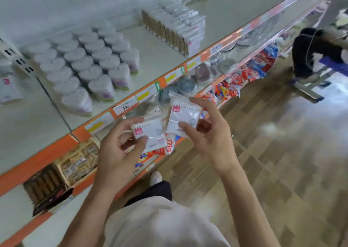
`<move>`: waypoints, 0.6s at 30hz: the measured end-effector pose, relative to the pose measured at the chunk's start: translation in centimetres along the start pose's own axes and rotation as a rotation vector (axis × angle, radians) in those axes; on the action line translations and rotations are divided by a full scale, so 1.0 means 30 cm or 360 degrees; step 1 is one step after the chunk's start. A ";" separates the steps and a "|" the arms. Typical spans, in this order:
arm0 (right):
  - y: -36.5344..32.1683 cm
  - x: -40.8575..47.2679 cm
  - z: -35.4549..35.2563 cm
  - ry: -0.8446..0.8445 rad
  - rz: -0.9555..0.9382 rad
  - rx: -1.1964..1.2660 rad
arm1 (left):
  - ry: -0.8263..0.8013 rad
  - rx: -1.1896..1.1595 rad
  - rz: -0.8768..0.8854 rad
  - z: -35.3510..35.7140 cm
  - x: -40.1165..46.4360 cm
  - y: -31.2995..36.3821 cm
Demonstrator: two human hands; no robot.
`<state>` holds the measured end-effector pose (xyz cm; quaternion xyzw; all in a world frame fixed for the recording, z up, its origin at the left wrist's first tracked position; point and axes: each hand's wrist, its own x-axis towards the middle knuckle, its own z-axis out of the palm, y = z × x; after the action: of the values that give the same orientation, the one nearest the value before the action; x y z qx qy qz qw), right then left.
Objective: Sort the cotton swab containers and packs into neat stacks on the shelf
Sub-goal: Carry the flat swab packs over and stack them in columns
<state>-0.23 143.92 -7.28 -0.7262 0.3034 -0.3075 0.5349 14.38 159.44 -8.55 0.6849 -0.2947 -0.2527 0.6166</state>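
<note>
left hand (120, 148) had thumb + fingers (140, 142) pinching a flat swab pack (150, 133); right hand (209, 131) pinched a second swab pack (183, 117) w/ more packs bunched behind it. both were held in the air just off the shelf (160, 58) front edge, packs nearly touching. on the shelf: heart-shaped swab containers (84, 65) stood in tight rows at left, a row of upright packs (173, 28) further back right, apart from them. orange price strip (47, 152) ran along the edge, snack bags (250, 67) on lower shelves.
</note>
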 end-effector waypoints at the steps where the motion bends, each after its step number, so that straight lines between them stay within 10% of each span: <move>1: 0.017 0.009 -0.030 0.0028 0.0025 -0.0010 | -0.0039 0.0012 -0.0002 0.029 0.025 0.003; 18: 0.266 0.639 -0.452 -0.0039 0.0175 -0.0516 | -0.0129 0.0078 0.0024 0.533 0.690 0.043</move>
<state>0.44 119.22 -9.38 -0.7890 0.3816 -0.2159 0.4303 17.37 133.42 -8.69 0.6869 -0.3307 -0.2684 0.5889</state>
